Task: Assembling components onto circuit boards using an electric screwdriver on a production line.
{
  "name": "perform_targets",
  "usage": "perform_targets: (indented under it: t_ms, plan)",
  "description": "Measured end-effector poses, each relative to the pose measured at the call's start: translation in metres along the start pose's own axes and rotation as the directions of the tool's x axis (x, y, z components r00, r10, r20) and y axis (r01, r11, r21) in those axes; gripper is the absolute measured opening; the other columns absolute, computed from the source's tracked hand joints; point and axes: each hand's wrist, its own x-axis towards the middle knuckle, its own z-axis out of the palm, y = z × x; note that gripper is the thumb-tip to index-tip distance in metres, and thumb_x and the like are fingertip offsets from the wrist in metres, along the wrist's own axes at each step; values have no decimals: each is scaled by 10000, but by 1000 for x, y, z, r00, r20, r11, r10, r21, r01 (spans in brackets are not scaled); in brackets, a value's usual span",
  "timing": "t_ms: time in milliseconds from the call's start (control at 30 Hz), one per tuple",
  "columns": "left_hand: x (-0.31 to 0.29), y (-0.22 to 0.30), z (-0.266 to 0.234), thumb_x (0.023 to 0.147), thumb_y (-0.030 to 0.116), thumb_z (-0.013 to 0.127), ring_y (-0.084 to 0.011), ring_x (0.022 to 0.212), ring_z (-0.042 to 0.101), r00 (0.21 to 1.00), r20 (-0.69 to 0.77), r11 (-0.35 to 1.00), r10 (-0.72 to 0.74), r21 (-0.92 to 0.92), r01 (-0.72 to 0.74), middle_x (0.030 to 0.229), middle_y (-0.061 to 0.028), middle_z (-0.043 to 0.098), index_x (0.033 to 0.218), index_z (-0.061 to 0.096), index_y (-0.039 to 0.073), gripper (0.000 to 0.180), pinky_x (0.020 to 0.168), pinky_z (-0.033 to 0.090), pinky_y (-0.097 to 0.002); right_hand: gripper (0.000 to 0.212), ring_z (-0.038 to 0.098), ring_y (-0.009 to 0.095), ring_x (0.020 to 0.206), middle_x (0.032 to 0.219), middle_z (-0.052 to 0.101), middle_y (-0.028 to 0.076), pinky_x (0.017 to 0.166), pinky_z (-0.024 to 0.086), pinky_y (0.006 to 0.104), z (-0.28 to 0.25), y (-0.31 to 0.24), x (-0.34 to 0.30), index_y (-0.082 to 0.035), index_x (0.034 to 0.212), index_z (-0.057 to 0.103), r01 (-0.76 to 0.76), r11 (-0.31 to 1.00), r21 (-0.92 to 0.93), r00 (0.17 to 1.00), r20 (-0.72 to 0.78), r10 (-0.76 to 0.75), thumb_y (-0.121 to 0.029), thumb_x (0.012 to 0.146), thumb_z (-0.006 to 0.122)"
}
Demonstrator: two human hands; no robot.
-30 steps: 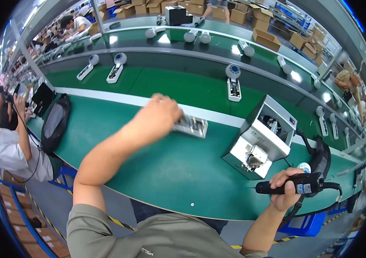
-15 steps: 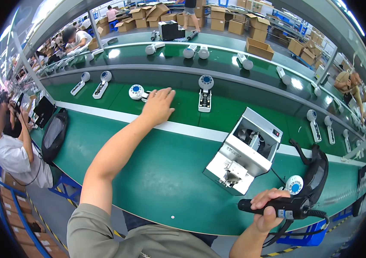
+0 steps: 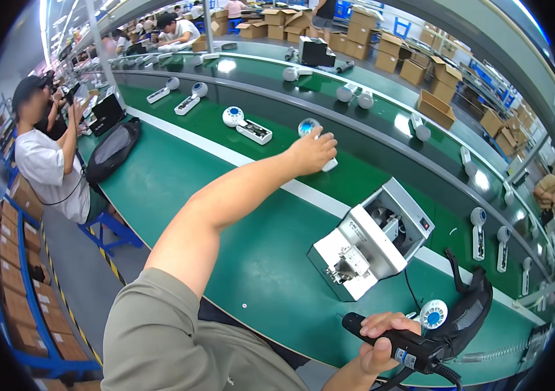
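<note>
My left hand (image 3: pixel 315 154) is on the green belt with fingers bent round the handle of a white handheld device (image 3: pixel 309 126). This device's round, blue-faced head shows above the hand and its handle end below; the middle is hidden. My right hand (image 3: pixel 382 339) grips a black powered screwdriver (image 3: pixel 414 350) with a cable, over the near right of the bench. Left of my left hand lies a similar device (image 3: pixel 253 130), its handle uncovered and dark inside parts showing. Another round blue-faced head (image 3: pixel 433 315) lies beyond the right hand.
A silver screw feeder machine (image 3: pixel 369 244) stands on the green bench (image 3: pixel 251 241). A black bag (image 3: pixel 469 309) sits to its right, another dark bag (image 3: pixel 114 150) far left. More devices (image 3: pixel 479 234) lie along the belt. A person in white (image 3: pixel 46 156) sits at the left; boxes (image 3: pixel 434 107) stand behind.
My left hand has moved right, from the left device to the one beside it, which now lies turned under my fingers. The view has swung left. My right hand keeps its grip on the screwdriver.
</note>
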Motion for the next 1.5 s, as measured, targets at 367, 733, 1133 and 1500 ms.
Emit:
perform_targets:
  t_ms: [367, 733, 1133, 1500]
  plan:
    - [-41, 91, -214, 834, 166, 558, -265, 784, 598, 625, 689, 930, 367, -277, -241, 890, -128, 674, 901, 698, 63, 186, 968, 340, -543, 298, 507, 132, 542, 672, 536, 41, 544, 443, 264, 0, 4, 3, -61, 1076, 522, 44, 999, 11, 999, -21, -43, -256, 888, 644]
    - [-98, 89, -223, 752, 222, 646, -236, 835, 549, 983, 63, 698, 172, -712, -76, 960, -71, 559, 972, 589, 137, 242, 973, 382, -485, 284, 469, 133, 567, 676, 524, 39, 562, 418, 250, 24, -25, 17, -62, 1117, 569, -154, 986, -56, 985, -88, 149, -199, 881, 647]
    - [-115, 77, -217, 759, 254, 695, -210, 921, 535, 978, 135, 674, 160, -739, -8, 1033, -60, 580, 1011, 599, 101, 310, 892, 414, -346, 245, 554, 170, 541, 657, 577, 74, 562, 488, 294, 79, -20, 81, -42, 975, 526, 160, 987, -32, 971, 186, -152, -211, 846, 647]
    - [-115, 81, -212, 756, 210, 670, -216, 852, 506, 995, 53, 642, 81, -766, -12, 953, -83, 563, 891, 640, 61, 204, 816, 404, -332, 266, 552, 157, 560, 679, 576, 60, 586, 488, 290, 77, -13, 63, -28, 1039, 540, -22, 1000, -9, 963, 267, 23, -245, 887, 562]
